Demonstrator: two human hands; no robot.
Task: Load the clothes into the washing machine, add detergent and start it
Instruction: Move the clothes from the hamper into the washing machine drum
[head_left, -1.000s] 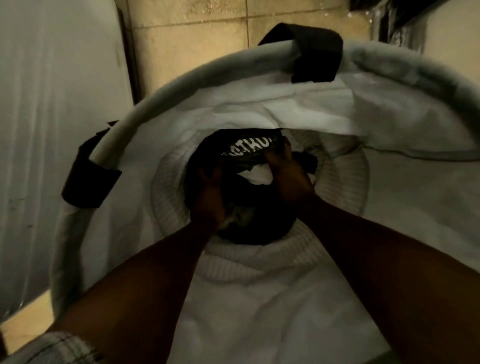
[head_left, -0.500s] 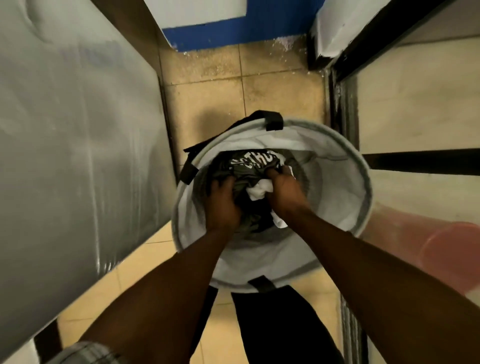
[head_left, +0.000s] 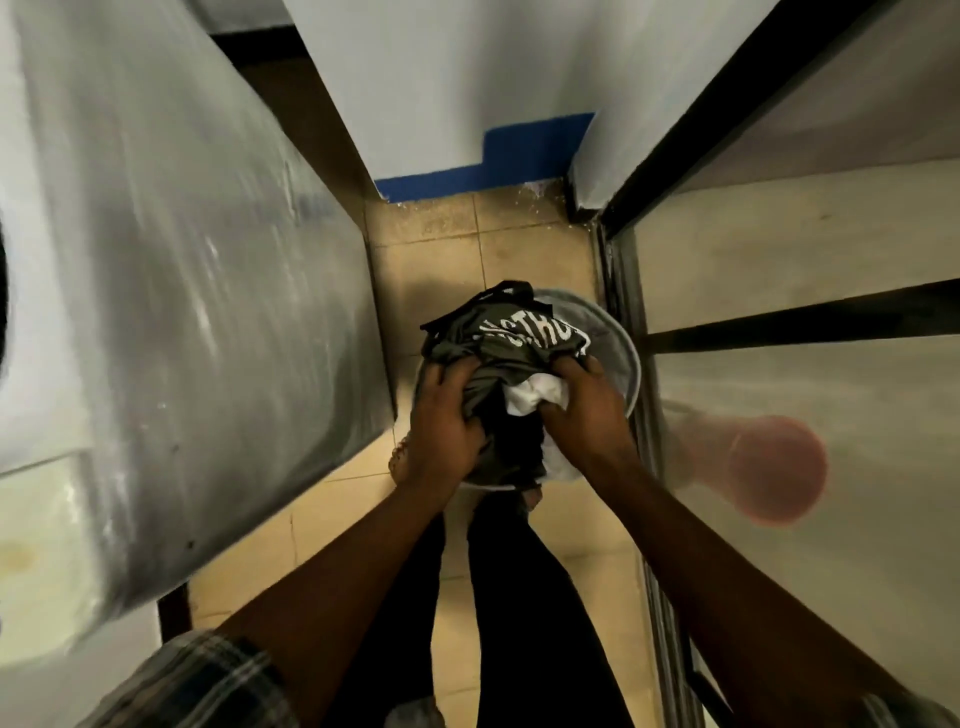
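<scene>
A bundle of clothes, dark grey with white lettering plus a white piece, is lifted above the round grey laundry basket on the floor. My left hand grips the bundle's left side. My right hand grips its right side, over the white cloth. The washing machine, wrapped in shiny plastic, fills the left of the view, its side facing me. Its door and controls are hidden.
A narrow tiled floor strip runs between the machine and a dark-framed glass partition on the right. A pink bucket shows blurred behind the glass. A white and blue wall closes the far end. My legs stand below the basket.
Both hands have lifted the clothes bundle up out of the basket. My head has risen, so the basket looks much smaller and farther below.
</scene>
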